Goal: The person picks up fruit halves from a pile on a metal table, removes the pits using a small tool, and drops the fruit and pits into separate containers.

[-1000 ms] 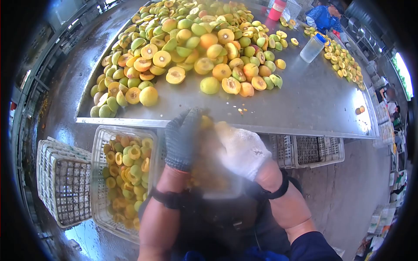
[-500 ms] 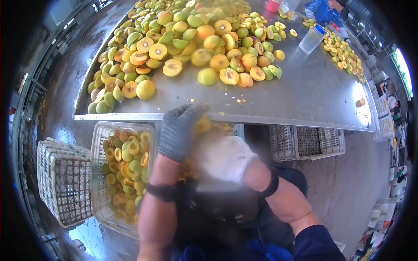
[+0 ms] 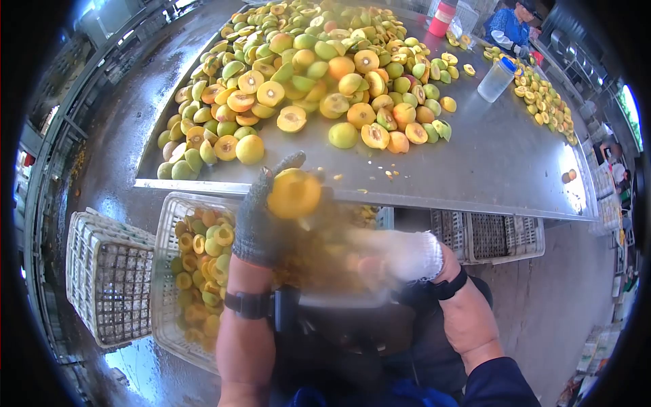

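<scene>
the left hand [image 3: 260, 218] in a dark glove has its grip wrapped round a yellow fruit [image 3: 293, 193], by the near edge of the counter [image 3: 488, 159]. the right hand [image 3: 401, 254] is blurry, so i cannot tell its grip. farther off, a pile of cut fruit [image 3: 305, 74] lies on the counter.

Left hand [image 3: 261, 218]: dark grey knit glove, coarse weave.
Right hand [image 3: 401, 252]: white knit glove with a ribbed cuff, blurred.
Left band [image 3: 247, 305]: black strap round the forearm, behind the grey glove.
Right band [image 3: 449, 285]: black strap just behind the white cuff.
Forearms: bare from bands to sleeves.
Sleeve [image 3: 498, 386]: dark blue, on the right upper arm.
Front [image 3: 339, 342]: dark clothing, details blurred.
</scene>
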The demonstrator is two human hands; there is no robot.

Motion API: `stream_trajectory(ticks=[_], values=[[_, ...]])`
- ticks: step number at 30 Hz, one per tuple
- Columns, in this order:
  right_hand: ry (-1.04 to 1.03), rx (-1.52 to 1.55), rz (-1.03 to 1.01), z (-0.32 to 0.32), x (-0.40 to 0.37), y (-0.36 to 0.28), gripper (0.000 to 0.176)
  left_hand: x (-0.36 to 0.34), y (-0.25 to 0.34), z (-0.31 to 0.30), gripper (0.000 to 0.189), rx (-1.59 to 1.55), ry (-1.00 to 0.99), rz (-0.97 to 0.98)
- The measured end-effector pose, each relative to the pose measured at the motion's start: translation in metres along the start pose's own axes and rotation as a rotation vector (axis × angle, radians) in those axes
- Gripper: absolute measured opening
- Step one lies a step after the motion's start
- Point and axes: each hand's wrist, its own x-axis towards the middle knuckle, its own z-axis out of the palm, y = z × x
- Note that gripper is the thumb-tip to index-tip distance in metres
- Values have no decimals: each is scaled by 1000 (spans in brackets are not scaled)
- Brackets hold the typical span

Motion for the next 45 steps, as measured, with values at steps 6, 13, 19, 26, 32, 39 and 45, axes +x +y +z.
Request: stream_trajectory(ticks=[6,13,19,26,32,39,45], values=[[8,-101,171,1,14,-3,49,-13,5,-24,52,901,-184,-165],[565,-577,130,-12,97,-79,59,-38,41,-80,42,1311,250,-368],[460,-745,259,-25,248,-112,63,-62,77,-132,55,1321,535,-452],[376,-807,204,-27,303,-82,61,-41,39,-126,52,895,607,-105],[137,512,-186,-22,160,-83,51,-9,-13,-84,52,149,465,74],[461,411,-131,21,62,-45,52,-17,-50,14,63,-843,305,-167],[541,784,-98,13,31,-19,37,-21,-41,48,63,-42,177,85]])
